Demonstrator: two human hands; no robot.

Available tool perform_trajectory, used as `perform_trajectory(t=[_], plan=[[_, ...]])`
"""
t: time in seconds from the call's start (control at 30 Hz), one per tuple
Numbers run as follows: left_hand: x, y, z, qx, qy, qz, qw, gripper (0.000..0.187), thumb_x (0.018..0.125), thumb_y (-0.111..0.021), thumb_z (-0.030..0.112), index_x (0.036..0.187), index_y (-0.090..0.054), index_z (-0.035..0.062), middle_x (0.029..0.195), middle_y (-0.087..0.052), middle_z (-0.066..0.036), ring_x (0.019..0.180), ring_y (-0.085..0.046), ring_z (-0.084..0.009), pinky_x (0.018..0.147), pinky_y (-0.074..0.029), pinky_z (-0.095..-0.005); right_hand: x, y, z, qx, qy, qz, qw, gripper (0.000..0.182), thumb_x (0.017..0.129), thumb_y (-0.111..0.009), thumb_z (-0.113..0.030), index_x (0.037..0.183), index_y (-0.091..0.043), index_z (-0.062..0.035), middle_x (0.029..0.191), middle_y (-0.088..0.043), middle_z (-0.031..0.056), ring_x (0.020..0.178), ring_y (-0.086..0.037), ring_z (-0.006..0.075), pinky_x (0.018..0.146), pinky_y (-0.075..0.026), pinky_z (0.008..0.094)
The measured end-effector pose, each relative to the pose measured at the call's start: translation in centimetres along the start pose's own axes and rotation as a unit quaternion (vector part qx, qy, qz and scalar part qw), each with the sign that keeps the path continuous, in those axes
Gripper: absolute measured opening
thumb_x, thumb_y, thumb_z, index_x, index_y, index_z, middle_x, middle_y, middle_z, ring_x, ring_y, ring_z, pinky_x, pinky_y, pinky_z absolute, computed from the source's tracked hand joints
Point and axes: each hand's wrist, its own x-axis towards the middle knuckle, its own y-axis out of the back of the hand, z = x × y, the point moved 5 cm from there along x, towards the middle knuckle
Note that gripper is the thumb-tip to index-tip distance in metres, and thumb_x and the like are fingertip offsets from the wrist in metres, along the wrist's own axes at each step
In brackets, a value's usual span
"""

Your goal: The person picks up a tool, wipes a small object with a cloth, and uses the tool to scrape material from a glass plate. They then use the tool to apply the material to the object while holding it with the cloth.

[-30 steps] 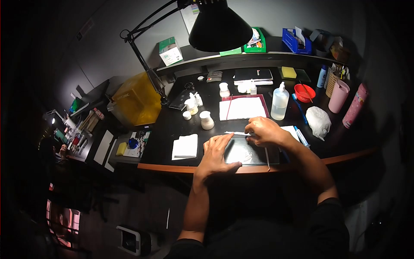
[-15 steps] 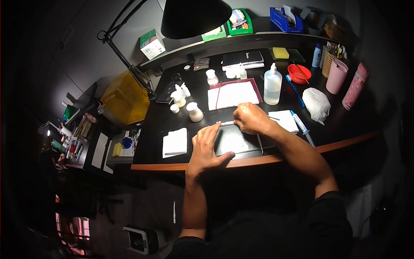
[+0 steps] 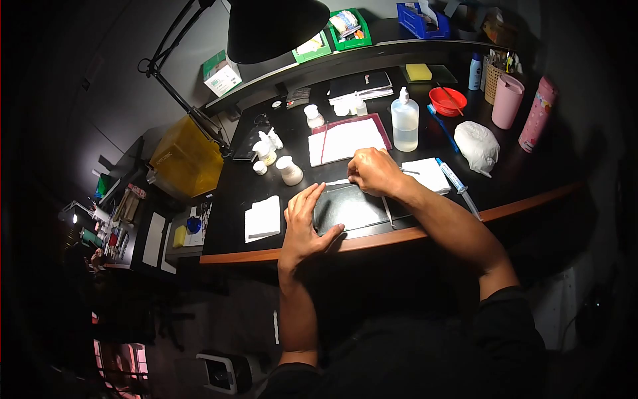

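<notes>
A dark, glossy flat slab point(image 3: 352, 209) lies near the front edge of the table. My left hand point(image 3: 306, 219) rests at its left side, fingers spread and thumb along the near edge. At the far edge of the slab my right hand point(image 3: 374, 173) is closed in a pinch, fingertips pointing down; I cannot tell what is in it. Just left of those fingertips is a narrow whitish strip point(image 3: 337, 181). A thin pale stick point(image 3: 387, 211) lies along the slab's right side. Folded white tissue point(image 3: 427, 175) sits beside my right wrist.
Beyond the slab are a white pad point(image 3: 349, 141), a clear liquid bottle point(image 3: 405, 123) and a powder jar point(image 3: 290, 171). To the right are a syringe point(image 3: 458, 186), a blue toothbrush point(image 3: 444, 130), a white bundle point(image 3: 477, 147) and a red bowl point(image 3: 448, 102). A lamp point(image 3: 276, 30) hangs overhead.
The whole view has shifted, so the table's things appear further left and higher. Both hands keep nearly the same places at the slab, the right still pinched at its far edge.
</notes>
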Motion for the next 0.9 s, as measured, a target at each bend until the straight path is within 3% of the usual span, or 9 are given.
perform_trajectory(t=[0.2, 0.37, 0.47, 0.57, 0.67, 0.77, 0.9], plan=[[-0.1, -0.2, -0.7, -0.032, 0.012, 0.003, 0.999, 0.078, 0.074, -0.081, 0.032, 0.143, -0.053, 0.0086, 0.143, -0.052, -0.016, 0.134, -0.044, -0.0341, 0.112, -0.03, -0.0467, 0.2, 0.1, 0.1, -0.01, -0.013, 0.004, 1.0, 0.013, 0.083, -0.077, -0.019, 0.085, -0.078, -0.0058, 0.087, -0.071, 0.0142, 0.084, -0.071, 0.0313, 0.076, -0.056, 0.0408], [-0.1, 0.0, -0.6, -0.023, 0.009, 0.017, 1.0, 0.072, 0.076, -0.08, 0.025, 0.141, -0.056, 0.007, 0.14, -0.057, -0.017, 0.131, -0.049, -0.0353, 0.112, -0.035, -0.0446, 0.4, -0.1, 0.0, 0.002, -0.032, -0.022, 0.999, 0.013, 0.083, -0.077, -0.02, 0.085, -0.078, -0.0064, 0.089, -0.072, 0.0141, 0.085, -0.071, 0.032, 0.078, -0.055, 0.0416], [0.0, 0.1, -0.6, -0.027, 0.009, 0.019, 0.999, 0.07, 0.076, -0.079, 0.023, 0.141, -0.056, 0.0072, 0.14, -0.057, -0.017, 0.131, -0.049, -0.0351, 0.112, -0.035, -0.044, 0.6, -0.6, 0.0, 0.0, -0.065, -0.043, 0.997, 0.013, 0.085, -0.076, -0.021, 0.086, -0.076, -0.0077, 0.093, -0.073, 0.0113, 0.096, -0.07, 0.0302, 0.087, -0.047, 0.0508], [-0.1, 0.0, -0.5, -0.028, 0.012, 0.021, 0.999, 0.07, 0.076, -0.078, 0.021, 0.141, -0.056, 0.0068, 0.14, -0.057, -0.017, 0.13, -0.05, -0.0348, 0.112, -0.035, -0.0432, 0.5, -0.5, -0.5, 0.003, -0.065, -0.03, 0.997, 0.011, 0.084, -0.074, -0.017, 0.089, -0.072, -0.0078, 0.093, -0.072, 0.0092, 0.096, -0.069, 0.0297, 0.087, -0.042, 0.0504], [-0.1, 0.0, -0.8, -0.028, 0.008, 0.021, 0.999, 0.069, 0.077, -0.078, 0.02, 0.141, -0.056, 0.0058, 0.139, -0.058, -0.017, 0.13, -0.05, -0.0343, 0.112, -0.035, -0.0424, 0.1, -0.6, -0.6, 0.014, -0.021, 0.026, 0.999, 0.01, 0.084, -0.072, -0.012, 0.085, -0.064, -0.006, 0.088, -0.069, 0.0088, 0.088, -0.067, 0.0295, 0.081, -0.039, 0.046], [-0.1, -0.2, -1.2, -0.047, 0.023, 0.029, 0.998, 0.068, 0.079, -0.077, 0.019, 0.142, -0.055, 0.0046, 0.139, -0.058, -0.017, 0.13, -0.05, -0.0337, 0.113, -0.035, -0.0417, 0.4, 1.1, -0.8, 0.091, 0.03, 0.16, 0.982, 0.009, 0.086, -0.07, -0.011, 0.087, -0.062, -0.0057, 0.088, -0.068, 0.0082, 0.086, -0.066, 0.0286, 0.081, -0.038, 0.0449], [-0.2, 0.0, -1.1, -0.053, 0.038, 0.032, 0.997, 0.066, 0.081, -0.074, 0.018, 0.142, -0.054, 0.004, 0.139, -0.058, -0.018, 0.13, -0.05, -0.0331, 0.113, -0.035, -0.0412, 0.5, 2.7, -0.8, 0.164, 0.029, 0.224, 0.96, 0.01, 0.087, -0.067, -0.004, 0.09, -0.059, 0.0, 0.085, -0.065, 0.0151, 0.079, -0.064, 0.0328, 0.073, -0.047, 0.0427]])
